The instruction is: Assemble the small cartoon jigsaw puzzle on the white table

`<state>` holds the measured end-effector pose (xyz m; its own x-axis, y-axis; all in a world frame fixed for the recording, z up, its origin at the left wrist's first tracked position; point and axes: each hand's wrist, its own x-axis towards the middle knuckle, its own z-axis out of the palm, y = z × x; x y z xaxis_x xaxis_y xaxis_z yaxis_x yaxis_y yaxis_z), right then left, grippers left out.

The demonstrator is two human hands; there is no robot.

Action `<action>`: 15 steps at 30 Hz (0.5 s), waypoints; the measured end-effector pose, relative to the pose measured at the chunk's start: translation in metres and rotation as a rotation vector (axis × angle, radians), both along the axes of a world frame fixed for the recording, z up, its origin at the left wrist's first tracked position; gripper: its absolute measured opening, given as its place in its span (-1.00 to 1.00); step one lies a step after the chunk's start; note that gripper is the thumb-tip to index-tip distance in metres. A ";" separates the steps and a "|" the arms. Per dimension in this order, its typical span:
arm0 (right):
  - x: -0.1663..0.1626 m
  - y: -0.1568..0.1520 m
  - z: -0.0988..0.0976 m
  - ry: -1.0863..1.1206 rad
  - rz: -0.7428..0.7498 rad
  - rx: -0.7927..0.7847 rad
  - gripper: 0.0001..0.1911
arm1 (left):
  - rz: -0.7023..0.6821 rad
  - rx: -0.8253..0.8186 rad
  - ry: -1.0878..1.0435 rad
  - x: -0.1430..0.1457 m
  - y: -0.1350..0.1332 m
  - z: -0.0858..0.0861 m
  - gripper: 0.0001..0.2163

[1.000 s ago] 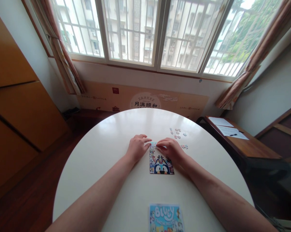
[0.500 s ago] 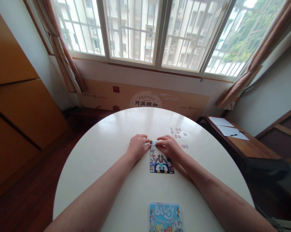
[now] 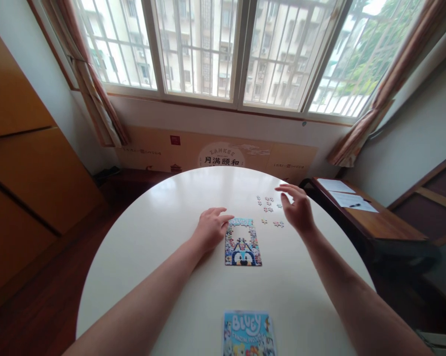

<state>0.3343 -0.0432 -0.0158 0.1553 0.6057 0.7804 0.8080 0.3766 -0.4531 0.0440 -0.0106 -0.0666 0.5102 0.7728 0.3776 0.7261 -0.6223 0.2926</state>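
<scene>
A partly assembled jigsaw puzzle [image 3: 244, 254] lies on the white round table [image 3: 148, 217], with a blue dog face at its near end and a gap showing white in its upper middle. My left hand [image 3: 212, 225] rests at the puzzle's upper left edge, fingers apart, fingertips touching or just over the corner. To the right, my right hand [image 3: 297, 207] hovers beside the loose puzzle pieces [image 3: 268, 209], thumb and fingers apart with nothing visible between them. One piece [image 3: 279, 205] lies close to its thumb.
A blue "Bluey" picture sheet [image 3: 248, 333] lies at the table's near side. Right of the table stands a wooden side table [image 3: 396, 225] with papers [image 3: 350, 201] and a pen. Barred windows and a printed box panel [image 3: 185, 148] are beyond the far edge.
My right hand has left the puzzle and moved right, up to the loose pieces, uncovering the puzzle's right side and a loose piece. My left hand stays at the puzzle's upper left.
</scene>
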 end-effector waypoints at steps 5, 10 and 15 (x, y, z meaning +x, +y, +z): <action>0.047 0.002 0.004 0.041 -0.191 0.123 -0.73 | -0.014 -0.052 0.127 0.006 -0.008 0.002 -0.64; 0.079 0.014 -0.026 0.020 -0.313 0.052 -0.70 | -0.020 -0.063 0.135 0.004 -0.004 -0.002 -0.65; 0.098 0.024 -0.058 0.008 -0.373 -0.108 -0.64 | -0.017 -0.039 0.100 0.004 0.001 -0.007 -0.65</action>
